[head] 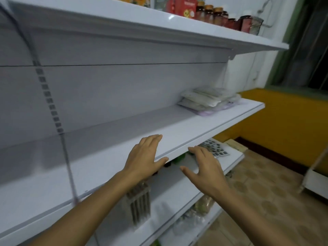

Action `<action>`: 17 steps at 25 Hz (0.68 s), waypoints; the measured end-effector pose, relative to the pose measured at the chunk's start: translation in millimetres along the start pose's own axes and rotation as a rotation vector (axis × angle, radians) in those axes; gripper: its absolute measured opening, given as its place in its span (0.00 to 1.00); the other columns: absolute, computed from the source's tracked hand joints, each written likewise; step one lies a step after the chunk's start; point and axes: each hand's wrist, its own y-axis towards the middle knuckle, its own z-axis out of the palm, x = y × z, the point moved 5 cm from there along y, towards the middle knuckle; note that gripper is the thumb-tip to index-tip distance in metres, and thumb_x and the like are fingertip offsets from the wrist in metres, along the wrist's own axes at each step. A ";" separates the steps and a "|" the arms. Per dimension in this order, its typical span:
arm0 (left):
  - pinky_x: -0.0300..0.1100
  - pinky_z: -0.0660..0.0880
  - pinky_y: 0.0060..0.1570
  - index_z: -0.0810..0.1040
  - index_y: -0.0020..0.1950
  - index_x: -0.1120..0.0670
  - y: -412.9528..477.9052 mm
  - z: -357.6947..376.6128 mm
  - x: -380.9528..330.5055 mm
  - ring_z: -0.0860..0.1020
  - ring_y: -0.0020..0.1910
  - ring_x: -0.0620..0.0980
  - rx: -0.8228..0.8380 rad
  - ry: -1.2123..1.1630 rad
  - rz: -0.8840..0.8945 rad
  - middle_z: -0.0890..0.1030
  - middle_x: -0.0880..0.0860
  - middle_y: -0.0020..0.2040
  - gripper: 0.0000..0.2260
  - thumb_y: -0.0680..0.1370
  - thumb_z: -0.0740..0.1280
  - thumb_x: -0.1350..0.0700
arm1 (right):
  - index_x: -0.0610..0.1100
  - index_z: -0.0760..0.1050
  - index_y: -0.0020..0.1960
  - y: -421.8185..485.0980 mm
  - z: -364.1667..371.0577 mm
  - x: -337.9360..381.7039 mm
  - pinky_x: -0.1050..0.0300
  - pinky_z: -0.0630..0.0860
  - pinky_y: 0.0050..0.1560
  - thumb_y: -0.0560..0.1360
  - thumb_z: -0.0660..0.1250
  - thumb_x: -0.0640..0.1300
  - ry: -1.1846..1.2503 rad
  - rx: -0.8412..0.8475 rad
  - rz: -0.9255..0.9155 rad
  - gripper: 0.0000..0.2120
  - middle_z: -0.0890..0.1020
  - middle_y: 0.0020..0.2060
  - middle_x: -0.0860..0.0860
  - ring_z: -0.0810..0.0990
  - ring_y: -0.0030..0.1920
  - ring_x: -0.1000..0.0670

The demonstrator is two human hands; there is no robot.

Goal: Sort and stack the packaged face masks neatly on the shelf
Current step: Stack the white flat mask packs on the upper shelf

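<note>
White metal shelf (110, 139), head view (only view given): the middle board is mostly bare, w/ the packaged face masks (209, 102) heaped at its far right end, near the back panel. The pile is seen to be loose & skewed: packs overlap at diff. angles in pale wrappers, w/ a lilac one at the bottom. No neat stack is formed yet, so sorting is judged barely begun.

Left hand (147, 155) is held flat over the shelf's front lip, fingers straight, nothing gripped; contact w/ the board can't be told. Right hand (205, 166) is held just in front of & below the lip, fingers spread & relaxed, also empty. Both are well apart from the pile. Jars (216, 15) are lined up on the shelf above; a metal rack (140, 203) is seen below.

Risks: slick wrappers could slide apart if the heap is lifted whole, & packs by the open right end could be nudged off to the floor. Sorting could be muddled if look-alike packs aren't checked one by one.
</note>
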 end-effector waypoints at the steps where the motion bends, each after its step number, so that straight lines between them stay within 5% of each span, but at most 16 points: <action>1: 0.42 0.61 0.68 0.56 0.77 0.50 23.7 15.7 -2.9 0.58 0.74 0.46 0.006 -0.014 -0.007 0.60 0.46 0.76 0.32 0.77 0.63 0.42 | 0.50 0.63 0.72 14.4 -2.2 -18.6 0.53 0.63 0.69 0.74 0.64 0.61 -0.013 -0.004 -0.005 0.31 0.68 0.70 0.53 0.64 0.71 0.51; 9: 0.45 0.66 0.64 0.55 0.77 0.50 221.3 120.4 -30.7 0.61 0.73 0.49 0.142 -0.129 -0.083 0.61 0.48 0.76 0.33 0.77 0.64 0.42 | 0.49 0.64 0.72 154.4 -36.1 -174.4 0.53 0.63 0.69 0.75 0.65 0.57 -0.020 -0.057 0.048 0.29 0.68 0.70 0.51 0.63 0.71 0.51; 17: 0.42 0.72 0.59 0.67 0.71 0.51 307.5 170.5 -12.0 0.75 0.59 0.46 0.078 -0.370 -0.292 0.75 0.48 0.65 0.28 0.74 0.70 0.46 | 0.43 0.73 0.65 305.1 -19.7 -250.1 0.51 0.68 0.60 0.74 0.69 0.51 0.039 -0.083 -0.124 0.22 0.76 0.63 0.45 0.73 0.63 0.44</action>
